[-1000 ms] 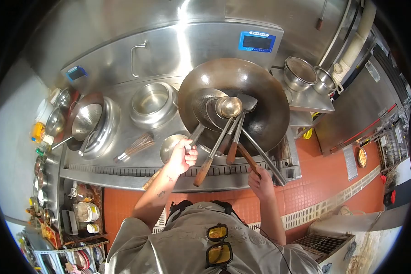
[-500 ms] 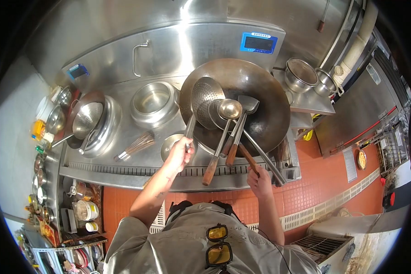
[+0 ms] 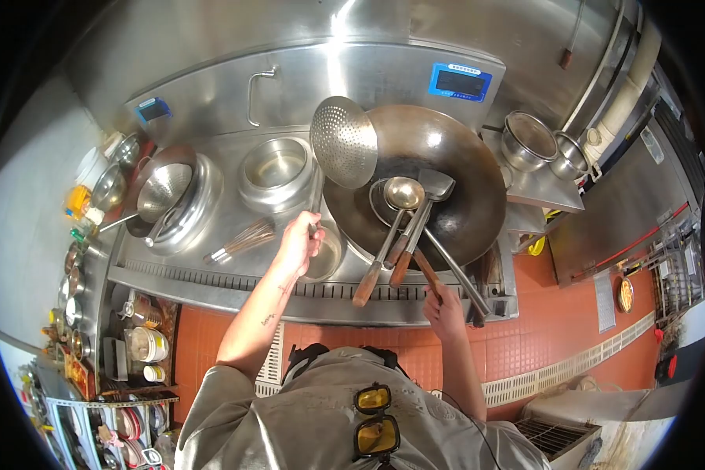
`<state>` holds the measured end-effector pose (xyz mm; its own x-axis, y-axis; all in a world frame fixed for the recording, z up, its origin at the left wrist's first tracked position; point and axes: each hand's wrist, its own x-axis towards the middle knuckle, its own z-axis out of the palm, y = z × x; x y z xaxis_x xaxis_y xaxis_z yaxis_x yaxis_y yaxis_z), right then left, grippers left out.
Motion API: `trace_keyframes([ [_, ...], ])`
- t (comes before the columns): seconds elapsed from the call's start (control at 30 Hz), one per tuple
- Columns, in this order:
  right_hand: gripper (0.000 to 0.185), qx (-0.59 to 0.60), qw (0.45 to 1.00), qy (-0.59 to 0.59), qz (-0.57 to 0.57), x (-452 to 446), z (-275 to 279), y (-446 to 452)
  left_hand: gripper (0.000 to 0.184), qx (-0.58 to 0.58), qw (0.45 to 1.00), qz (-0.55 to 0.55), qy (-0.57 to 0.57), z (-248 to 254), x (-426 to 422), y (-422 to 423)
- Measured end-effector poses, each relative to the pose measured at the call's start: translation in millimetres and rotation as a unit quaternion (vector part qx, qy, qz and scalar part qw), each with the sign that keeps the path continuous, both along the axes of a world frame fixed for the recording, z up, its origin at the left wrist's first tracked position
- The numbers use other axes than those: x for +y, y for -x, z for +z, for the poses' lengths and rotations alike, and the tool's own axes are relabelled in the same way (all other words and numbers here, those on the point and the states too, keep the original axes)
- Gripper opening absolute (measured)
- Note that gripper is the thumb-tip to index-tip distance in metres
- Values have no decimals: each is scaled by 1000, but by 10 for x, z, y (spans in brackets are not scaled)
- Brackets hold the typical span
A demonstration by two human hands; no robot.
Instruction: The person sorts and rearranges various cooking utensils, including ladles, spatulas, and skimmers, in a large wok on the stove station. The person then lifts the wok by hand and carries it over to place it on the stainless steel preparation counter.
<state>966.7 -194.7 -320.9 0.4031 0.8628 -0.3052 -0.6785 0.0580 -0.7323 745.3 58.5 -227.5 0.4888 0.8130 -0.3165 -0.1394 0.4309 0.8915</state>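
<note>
My left hand (image 3: 299,241) is closed round the handle of a perforated skimmer (image 3: 344,142), whose round head is raised over the left rim of the large wok (image 3: 478,188). My right hand (image 3: 444,310) grips the wooden handle of a utensil (image 3: 427,269) whose far end is hidden among the others. Inside the wok rest a ladle (image 3: 404,193) and a spatula (image 3: 437,185), their handles leaning over the front rim. A long metal handle (image 3: 458,274) also crosses that rim, just above my right hand.
A round metal pot (image 3: 276,164) and a bamboo brush (image 3: 247,239) stand left of the wok. Farther left, a strainer (image 3: 164,192) sits in a pan. Two metal pots (image 3: 529,141) occupy the right shelf. A shallow bowl (image 3: 321,254) lies under my left forearm's side.
My left hand has lifted the skimmer up and leftward from among the utensils in the wok. My right hand keeps its grip, and the camera view has shifted slightly.
</note>
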Motion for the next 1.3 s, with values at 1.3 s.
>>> trace_keyframes([
  [1.3, 30, -237, 942, 168, 167, -190, 565, 1922, 19, -391, 830, -299, 261, -108, -529, 920],
])
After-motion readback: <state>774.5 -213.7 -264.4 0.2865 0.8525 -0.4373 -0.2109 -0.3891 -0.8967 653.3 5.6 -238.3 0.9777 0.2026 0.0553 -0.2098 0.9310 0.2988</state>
